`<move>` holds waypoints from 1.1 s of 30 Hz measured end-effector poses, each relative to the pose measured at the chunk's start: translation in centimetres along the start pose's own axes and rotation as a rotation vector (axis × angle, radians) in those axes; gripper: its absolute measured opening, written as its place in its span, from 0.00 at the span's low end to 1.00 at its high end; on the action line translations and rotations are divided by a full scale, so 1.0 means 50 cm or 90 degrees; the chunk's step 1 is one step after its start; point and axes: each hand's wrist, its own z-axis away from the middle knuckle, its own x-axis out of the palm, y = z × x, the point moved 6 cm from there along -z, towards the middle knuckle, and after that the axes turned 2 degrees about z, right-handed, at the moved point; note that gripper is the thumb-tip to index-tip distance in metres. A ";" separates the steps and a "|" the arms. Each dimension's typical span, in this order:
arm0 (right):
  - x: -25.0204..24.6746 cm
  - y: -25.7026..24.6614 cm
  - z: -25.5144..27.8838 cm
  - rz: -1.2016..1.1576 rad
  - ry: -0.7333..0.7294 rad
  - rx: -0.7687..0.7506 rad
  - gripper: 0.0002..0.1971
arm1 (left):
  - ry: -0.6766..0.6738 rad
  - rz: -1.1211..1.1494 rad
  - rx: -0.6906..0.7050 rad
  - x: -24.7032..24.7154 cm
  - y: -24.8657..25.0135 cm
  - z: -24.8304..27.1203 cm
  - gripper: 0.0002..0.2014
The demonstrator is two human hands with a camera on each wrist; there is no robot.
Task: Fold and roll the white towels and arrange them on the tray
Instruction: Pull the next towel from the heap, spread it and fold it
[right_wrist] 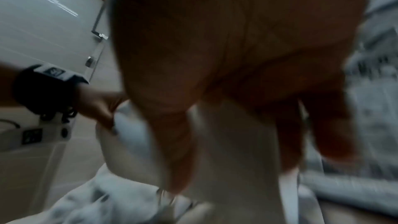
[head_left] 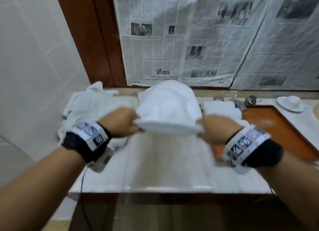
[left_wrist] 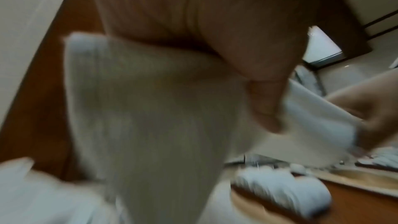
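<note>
Nearest the camera, two forearms were seen, each wrapped by a black wrist strap with a white band of black-and-white square markers; nothing on the bands could be read as writing. Just beyond the straps, the left hand was curled around the left end of a white towel, the cloth pinched between thumb and fingers. The right hand was curled on the right end in the same way. The towel was held up between the two hands above a pale countertop, with a folded edge stretched from hand to hand and its bulk arched away from the person; much of it was smeared by blur.

To the left, beyond the left hand, a heap of loose white towels lay on the countertop. To the right, a reddish-brown tray was seen, and rolled white towels lay at its far end. Taps stood behind the tray, and a white cup on a saucer was set further right.

Farthest off, sheets of newspaper were fixed to the wall; their print was too blurred to be read.
</note>
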 end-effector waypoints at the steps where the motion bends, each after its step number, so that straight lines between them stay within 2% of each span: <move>1: 0.078 -0.017 0.006 -0.014 -0.098 -0.025 0.28 | -0.107 0.021 -0.034 0.087 -0.014 0.024 0.30; 2: 0.143 -0.034 0.013 -0.050 -0.164 -0.039 0.36 | -0.185 0.056 -0.061 0.169 -0.026 0.046 0.43; 3: 0.198 -0.050 0.015 -0.098 -0.194 -0.039 0.42 | -0.242 0.091 -0.097 0.242 -0.035 0.065 0.50; 4: 0.245 -0.066 0.016 -0.135 -0.199 -0.038 0.44 | -0.286 0.109 -0.137 0.308 -0.044 0.082 0.52; 6: 0.338 -0.094 0.018 -0.149 -0.225 -0.045 0.44 | -0.335 0.068 -0.184 0.405 -0.056 0.107 0.43; 8: 0.413 -0.111 0.025 -0.119 -0.255 -0.044 0.43 | -0.322 0.004 -0.181 0.457 -0.056 0.121 0.34; 11: 0.435 -0.115 0.028 -0.078 -0.204 -0.002 0.36 | -0.291 0.007 -0.177 0.476 -0.037 0.120 0.27; 14: 0.405 -0.113 0.031 0.051 -0.161 0.029 0.27 | -0.270 0.086 -0.184 0.468 -0.012 0.109 0.20; 16: 0.391 -0.108 0.034 0.072 -0.118 0.032 0.23 | -0.217 0.114 -0.181 0.455 -0.005 0.099 0.21; 18: 0.387 -0.105 0.033 -0.005 -0.064 0.018 0.21 | -0.164 0.078 -0.189 0.450 -0.012 0.094 0.26; 19: 0.390 -0.106 0.030 -0.049 -0.049 -0.002 0.22 | -0.168 0.062 -0.207 0.455 -0.018 0.096 0.28; 21: 0.404 -0.110 0.024 -0.100 -0.064 -0.038 0.23 | -0.227 0.045 -0.240 0.474 -0.025 0.102 0.30; 23: 0.414 -0.105 0.012 -0.111 -0.093 -0.031 0.23 | -0.252 0.044 -0.243 0.480 -0.027 0.095 0.28; 25: 0.410 -0.100 -0.010 -0.107 -0.083 -0.025 0.23 | -0.207 0.063 -0.241 0.464 -0.039 0.071 0.25; 28: 0.394 -0.103 -0.063 -0.154 -0.063 -0.039 0.26 | -0.141 0.064 -0.253 0.440 -0.072 0.017 0.27; 30: 0.395 -0.103 -0.107 -0.178 -0.104 -0.043 0.30 | -0.177 0.054 -0.273 0.444 -0.095 -0.015 0.29; 33: 0.398 -0.083 -0.180 -0.156 -0.173 0.026 0.33 | -0.270 -0.001 -0.252 0.455 -0.118 -0.068 0.28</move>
